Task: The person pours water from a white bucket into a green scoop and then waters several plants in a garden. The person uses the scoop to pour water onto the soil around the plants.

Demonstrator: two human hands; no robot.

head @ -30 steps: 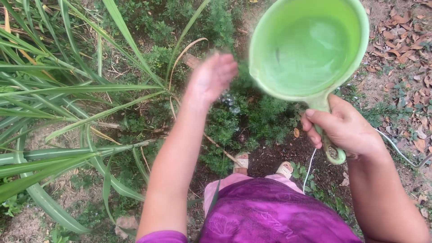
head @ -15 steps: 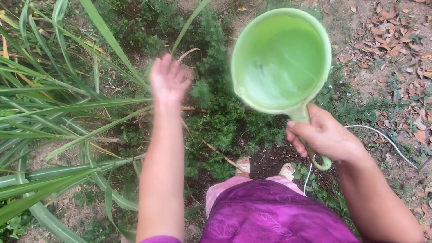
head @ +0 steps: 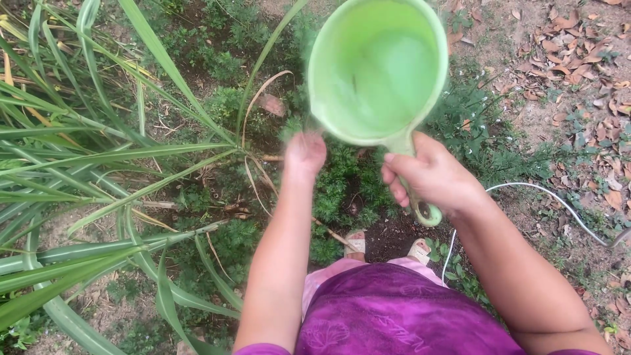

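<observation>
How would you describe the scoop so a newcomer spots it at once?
Above the low dark-green bushy plants at the picture's top centre hangs a round light-green plastic water scoop. The right hand grips its short handle. It is the only smooth, pale-green thing among leaves and soil.

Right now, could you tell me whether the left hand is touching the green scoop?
Cannot tell. In the head view the left hand sits just under the rim of the green scoop, blurred, with no plain gap or contact. The right hand grips the handle.

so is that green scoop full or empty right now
Holding water, not empty: the green dipper in the right hand shows a pale pool inside. How deep it is cannot be told.
</observation>
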